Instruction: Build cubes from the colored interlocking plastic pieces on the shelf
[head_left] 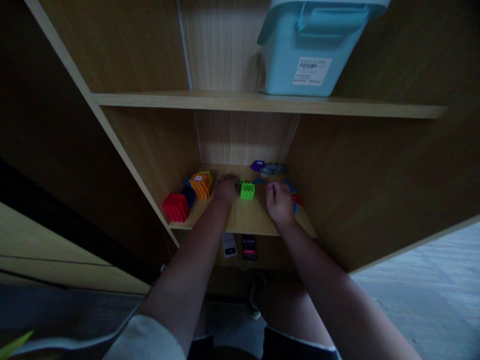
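Light wooden lower shelf [243, 220] carries the pieces. My left hand [225, 189] curls against the green plastic interlocking cube [247, 191] mid-shelf. My right hand [279, 202] curls just beside it. I cannot tell whether either hand is gripping. I judge this the positioning step. The next move calls for a secure two-sided hold.

Teal bin [311, 50] cut off by top edge, its label [312, 70] too small to read, blue pieces [290, 189] partly hidden behind right hand [279, 202], grey pile [273, 169] indistinct

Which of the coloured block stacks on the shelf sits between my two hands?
The green stack, just right of the left hand and left of the right hand. The orange stack and red stack lie left of both hands.
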`<state>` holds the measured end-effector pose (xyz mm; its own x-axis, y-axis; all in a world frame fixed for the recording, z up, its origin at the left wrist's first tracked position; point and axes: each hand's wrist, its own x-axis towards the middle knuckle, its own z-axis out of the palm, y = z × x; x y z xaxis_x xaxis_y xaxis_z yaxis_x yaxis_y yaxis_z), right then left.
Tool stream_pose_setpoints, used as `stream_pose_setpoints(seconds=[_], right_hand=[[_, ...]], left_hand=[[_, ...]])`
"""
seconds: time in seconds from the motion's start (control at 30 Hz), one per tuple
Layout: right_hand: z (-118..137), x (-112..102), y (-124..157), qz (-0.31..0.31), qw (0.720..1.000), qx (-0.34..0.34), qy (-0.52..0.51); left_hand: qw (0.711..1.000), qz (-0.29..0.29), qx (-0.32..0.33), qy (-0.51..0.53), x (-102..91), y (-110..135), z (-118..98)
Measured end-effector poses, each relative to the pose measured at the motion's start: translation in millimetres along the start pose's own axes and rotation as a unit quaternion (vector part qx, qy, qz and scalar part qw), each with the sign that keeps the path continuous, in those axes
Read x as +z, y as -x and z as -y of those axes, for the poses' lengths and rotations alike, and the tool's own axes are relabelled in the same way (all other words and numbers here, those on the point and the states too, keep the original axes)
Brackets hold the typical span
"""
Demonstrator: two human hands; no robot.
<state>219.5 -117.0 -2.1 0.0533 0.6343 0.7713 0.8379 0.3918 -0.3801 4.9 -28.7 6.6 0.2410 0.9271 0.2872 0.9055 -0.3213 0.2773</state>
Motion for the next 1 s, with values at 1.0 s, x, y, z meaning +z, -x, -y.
stream_pose_setpoints(seconds=[1.0], right_hand=[[-1.1,0.6,-0.8,0.010,1.000,0.000,-0.014]], left_hand=[[0.978,-0.148,0.049,0.142,-5.6,-1.3,4.6]])
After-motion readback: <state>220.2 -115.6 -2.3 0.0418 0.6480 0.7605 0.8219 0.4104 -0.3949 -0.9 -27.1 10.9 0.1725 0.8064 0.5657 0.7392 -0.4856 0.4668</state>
